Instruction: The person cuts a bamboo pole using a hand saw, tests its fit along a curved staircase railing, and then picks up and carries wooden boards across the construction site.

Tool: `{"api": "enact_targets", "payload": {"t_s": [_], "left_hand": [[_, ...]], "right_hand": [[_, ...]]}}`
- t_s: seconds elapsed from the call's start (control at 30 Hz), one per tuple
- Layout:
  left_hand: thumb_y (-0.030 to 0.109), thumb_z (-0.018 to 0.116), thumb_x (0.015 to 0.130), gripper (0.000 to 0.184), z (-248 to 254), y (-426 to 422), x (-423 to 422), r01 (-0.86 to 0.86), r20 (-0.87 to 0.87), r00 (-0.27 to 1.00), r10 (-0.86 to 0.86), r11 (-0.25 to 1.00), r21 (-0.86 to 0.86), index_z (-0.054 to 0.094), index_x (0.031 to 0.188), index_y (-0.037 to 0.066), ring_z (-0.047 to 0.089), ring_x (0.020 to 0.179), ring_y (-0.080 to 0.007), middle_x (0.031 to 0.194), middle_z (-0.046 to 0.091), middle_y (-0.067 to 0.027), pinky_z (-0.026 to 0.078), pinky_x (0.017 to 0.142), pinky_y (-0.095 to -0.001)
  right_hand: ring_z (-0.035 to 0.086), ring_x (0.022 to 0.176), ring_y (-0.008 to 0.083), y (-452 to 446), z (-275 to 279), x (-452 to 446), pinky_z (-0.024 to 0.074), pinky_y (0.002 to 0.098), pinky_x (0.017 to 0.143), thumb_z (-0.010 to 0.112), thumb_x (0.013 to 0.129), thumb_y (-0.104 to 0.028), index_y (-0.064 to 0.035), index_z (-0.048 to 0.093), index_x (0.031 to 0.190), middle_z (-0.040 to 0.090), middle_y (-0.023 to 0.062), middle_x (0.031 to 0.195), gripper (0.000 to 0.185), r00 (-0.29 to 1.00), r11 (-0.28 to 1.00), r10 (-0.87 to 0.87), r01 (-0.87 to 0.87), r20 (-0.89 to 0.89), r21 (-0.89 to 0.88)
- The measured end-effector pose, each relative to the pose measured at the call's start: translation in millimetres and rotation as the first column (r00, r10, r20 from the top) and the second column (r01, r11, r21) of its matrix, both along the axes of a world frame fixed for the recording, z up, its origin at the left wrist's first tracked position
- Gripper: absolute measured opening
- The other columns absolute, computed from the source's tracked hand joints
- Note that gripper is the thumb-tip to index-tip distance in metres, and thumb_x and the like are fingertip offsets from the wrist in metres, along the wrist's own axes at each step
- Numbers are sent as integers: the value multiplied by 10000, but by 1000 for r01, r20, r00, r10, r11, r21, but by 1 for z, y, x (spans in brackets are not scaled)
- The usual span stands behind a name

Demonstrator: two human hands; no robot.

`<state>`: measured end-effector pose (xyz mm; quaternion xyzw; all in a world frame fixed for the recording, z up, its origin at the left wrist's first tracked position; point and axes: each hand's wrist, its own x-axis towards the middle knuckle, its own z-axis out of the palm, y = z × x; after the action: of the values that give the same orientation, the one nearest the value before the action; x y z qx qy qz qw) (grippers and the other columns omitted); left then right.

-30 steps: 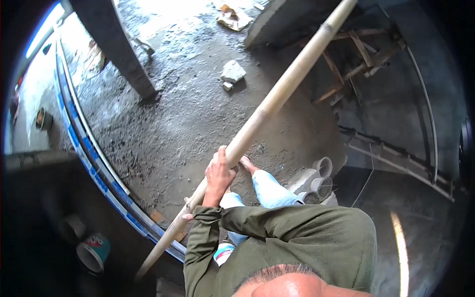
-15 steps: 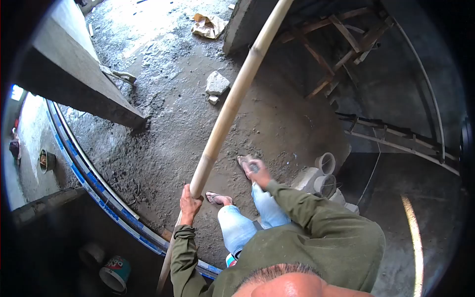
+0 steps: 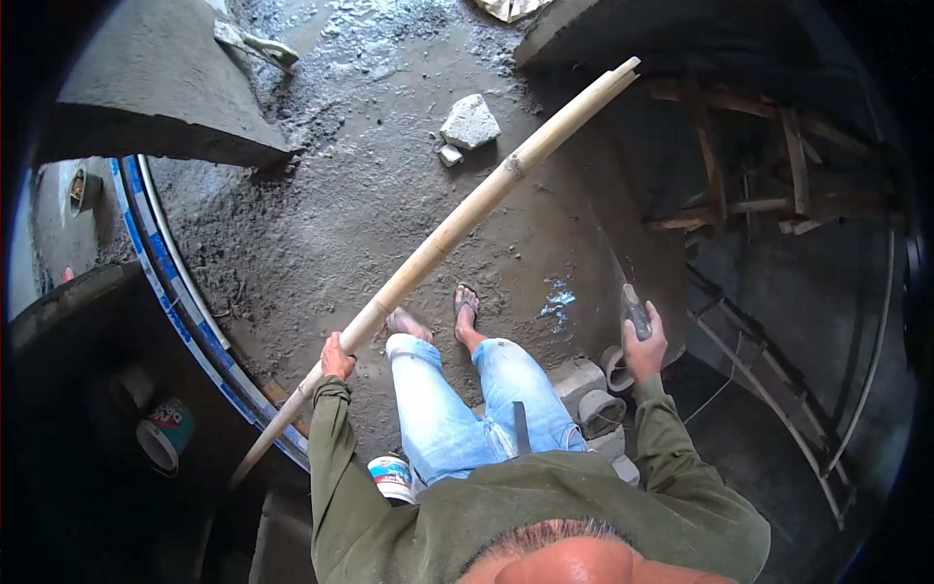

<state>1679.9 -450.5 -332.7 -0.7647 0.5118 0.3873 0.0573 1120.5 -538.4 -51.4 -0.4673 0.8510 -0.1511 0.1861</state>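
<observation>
My left hand (image 3: 337, 358) is wrapped round a long bamboo pole (image 3: 443, 238), which slants from the lower left to a split end at the upper right. My right hand (image 3: 645, 346) is held out to the right, closed round a small dark bottle (image 3: 637, 316) with its narrow end pointing away from me. Droplets hang in the air beyond that end. A bright wet splash (image 3: 557, 299) shows on the muddy floor to the left of the bottle. My sandalled feet stand on the floor between the two hands.
A broken block (image 3: 471, 123) lies on the wet floor (image 3: 321, 234) ahead. Blue-and-white rails (image 3: 180, 277) run along the left, near a concrete pillar (image 3: 165, 92). Pipe pieces (image 3: 601, 413) sit at the right, a paint bucket (image 3: 391, 477) beside my leg, and wooden framing (image 3: 798, 161) farther right.
My right hand has swung outward to the right with the bottle. The bamboo pole has tilted lower toward the right, and its far end now shows. My view has shifted and my feet have moved.
</observation>
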Motion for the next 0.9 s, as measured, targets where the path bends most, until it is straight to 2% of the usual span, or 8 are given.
{"api": "enact_targets", "payload": {"t_s": [0.2, 0.3, 0.4, 0.47, 0.6, 0.67, 0.77, 0.9], "left_hand": [[45, 724, 639, 601, -91, -35, 16, -11, 95, 995, 4, 997, 80, 455, 1176, 61, 556, 1033, -399, 1049, 569, -204, 465, 904, -450], [45, 704, 676, 502, -147, -64, 24, -25, 155, 988, 7, 993, 112, 492, 1129, 88, 559, 1018, -361, 1040, 573, -158, 472, 871, -458], [42, 703, 682, 513, -201, -83, 31, -44, 210, 978, 17, 992, 122, 481, 1140, 100, 561, 1024, -355, 1058, 566, -149, 478, 863, -467], [52, 712, 666, 567, -227, -89, 35, -54, 234, 972, 17, 987, 153, 472, 1178, 86, 559, 1020, -373, 1062, 572, -171, 472, 877, -465], [27, 690, 669, 550, -279, -78, 48, -105, 295, 954, 50, 979, 173, 472, 1172, 68, 550, 1006, -401, 1063, 575, -192, 458, 884, -473], [37, 708, 685, 497, -290, -83, 45, -118, 350, 936, 42, 973, 200, 486, 1125, 103, 557, 1040, -355, 1090, 573, -149, 482, 871, -452], [45, 704, 700, 459, -315, -79, 42, -133, 452, 889, 68, 985, 113, 485, 1101, 96, 542, 1060, -353, 1080, 569, -135, 485, 863, -462], [53, 712, 702, 425, -353, -105, 25, -206, 530, 845, 67, 956, 207, 479, 1055, 95, 546, 1046, -363, 1071, 561, -135, 488, 852, -484]], "right_hand": [[642, 964, 196, -57, -4, 16, 494, 318, 860, 679, 833, -120, 36, 593, 1193, 666, 150, 1094, 402, 1000, 1000, 27, -27, -10, -5], [629, 964, 187, -85, -14, 27, 489, 311, 860, 677, 833, -122, 55, 591, 1183, 660, 145, 1082, 401, 1000, 999, 8, -8, 13, -39], [616, 965, 185, -120, -39, 44, 483, 305, 863, 671, 836, -121, 68, 583, 1185, 646, 139, 1091, 406, 999, 995, 48, -50, -22, -81], [610, 963, 182, -152, -66, 57, 478, 298, 868, 671, 835, -123, 76, 574, 1192, 633, 135, 1115, 421, 997, 997, 20, -15, 71, -77], [605, 975, 154, -212, -175, 55, 472, 275, 877, 688, 821, -94, 76, 571, 1194, 629, 121, 1125, 426, 960, 996, 71, -53, 271, -73], [614, 961, 150, -239, -242, 53, 480, 271, 866, 702, 814, -90, 67, 578, 1193, 639, 111, 1099, 428, 923, 983, 169, -129, 347, -134], [632, 923, 139, -279, -337, 60, 496, 265, 831, 721, 807, -111, 45, 600, 1170, 668, 108, 1038, 413, 880, 940, 332, -276, 341, -203], [650, 866, 131, -310, -442, 60, 515, 267, 785, 741, 797, -132, 28, 616, 1141, 692, 112, 975, 399, 816, 887, 460, -403, 350, -226]]}}
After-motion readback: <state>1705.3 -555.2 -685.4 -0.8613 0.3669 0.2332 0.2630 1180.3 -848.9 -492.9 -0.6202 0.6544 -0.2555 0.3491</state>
